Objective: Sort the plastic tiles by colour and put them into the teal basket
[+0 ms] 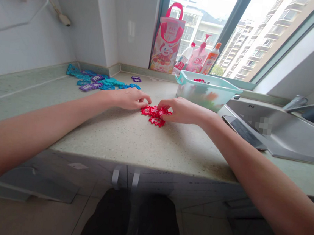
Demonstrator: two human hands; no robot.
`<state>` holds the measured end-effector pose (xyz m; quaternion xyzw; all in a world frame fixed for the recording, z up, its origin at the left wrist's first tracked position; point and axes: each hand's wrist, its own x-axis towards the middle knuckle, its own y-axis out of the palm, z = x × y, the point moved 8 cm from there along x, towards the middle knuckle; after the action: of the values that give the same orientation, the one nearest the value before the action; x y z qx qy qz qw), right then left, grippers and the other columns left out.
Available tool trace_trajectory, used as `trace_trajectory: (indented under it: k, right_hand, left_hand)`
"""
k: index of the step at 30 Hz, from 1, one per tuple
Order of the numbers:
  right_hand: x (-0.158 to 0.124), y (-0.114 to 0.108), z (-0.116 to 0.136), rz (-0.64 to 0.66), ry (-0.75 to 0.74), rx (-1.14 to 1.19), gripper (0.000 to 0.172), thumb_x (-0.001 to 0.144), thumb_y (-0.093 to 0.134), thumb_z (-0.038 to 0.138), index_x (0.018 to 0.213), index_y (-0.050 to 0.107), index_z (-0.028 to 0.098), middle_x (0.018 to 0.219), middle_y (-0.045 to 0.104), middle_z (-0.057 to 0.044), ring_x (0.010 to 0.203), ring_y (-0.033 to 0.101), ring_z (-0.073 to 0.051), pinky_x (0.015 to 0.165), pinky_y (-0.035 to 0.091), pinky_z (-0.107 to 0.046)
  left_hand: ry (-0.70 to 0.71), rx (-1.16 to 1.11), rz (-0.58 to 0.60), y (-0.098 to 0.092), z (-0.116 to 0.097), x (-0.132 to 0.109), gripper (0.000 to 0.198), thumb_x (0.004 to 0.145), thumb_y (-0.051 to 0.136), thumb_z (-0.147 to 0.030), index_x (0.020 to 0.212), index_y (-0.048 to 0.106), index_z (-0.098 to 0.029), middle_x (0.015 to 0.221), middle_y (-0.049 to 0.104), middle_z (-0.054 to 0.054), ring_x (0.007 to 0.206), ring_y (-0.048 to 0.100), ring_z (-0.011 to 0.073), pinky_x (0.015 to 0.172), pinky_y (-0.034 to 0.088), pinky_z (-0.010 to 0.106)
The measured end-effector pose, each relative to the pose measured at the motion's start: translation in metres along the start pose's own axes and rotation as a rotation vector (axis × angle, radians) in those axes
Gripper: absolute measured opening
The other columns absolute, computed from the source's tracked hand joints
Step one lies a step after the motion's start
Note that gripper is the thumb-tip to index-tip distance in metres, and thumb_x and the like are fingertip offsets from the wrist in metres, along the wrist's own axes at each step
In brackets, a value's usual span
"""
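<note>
A small cluster of red plastic interlocking building pieces (156, 121) with toothed edges and open centres lies on the speckled countertop. My right hand (185, 110) comes in from the right, with its thumb and fingers closed on a red piece at the top of the cluster. My left hand (129, 98) is at the cluster's left edge, its fingers curled and the thumb and index tips on a red piece there. Behind my left hand lies a pile of blue and purple interlocking pieces (92, 81). A lone purple piece (136, 79) sits farther back.
A pale green plastic bin (206, 91) with more pieces inside stands behind my right hand. Right of it are a phone (242, 132) and a steel sink (300, 140). A pink bag (167, 46) and several bottles (197, 57) stand by the window. The counter's front edge (145, 165) faces me.
</note>
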<state>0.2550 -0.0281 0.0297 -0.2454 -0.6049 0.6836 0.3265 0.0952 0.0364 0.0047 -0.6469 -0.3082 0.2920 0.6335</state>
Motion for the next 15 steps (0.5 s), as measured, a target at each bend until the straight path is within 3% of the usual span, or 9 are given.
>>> trace_trajectory:
  k: [15]
  right_hand:
    - [-0.0003,0.0006,-0.0050,-0.007,0.049,-0.096,0.029,0.102,0.067,0.032,0.126,0.079,0.023,0.103,0.082,-0.008,0.090,0.071,-0.022,0.078,0.044,-0.032]
  left_hand:
    - [0.008,0.016,-0.010,-0.0006,-0.0004,0.0005,0.049,0.108,0.048,-0.044,0.146,0.074,-0.030,0.111,0.083,0.005,0.092,0.073,0.0212,0.082,0.048,0.028]
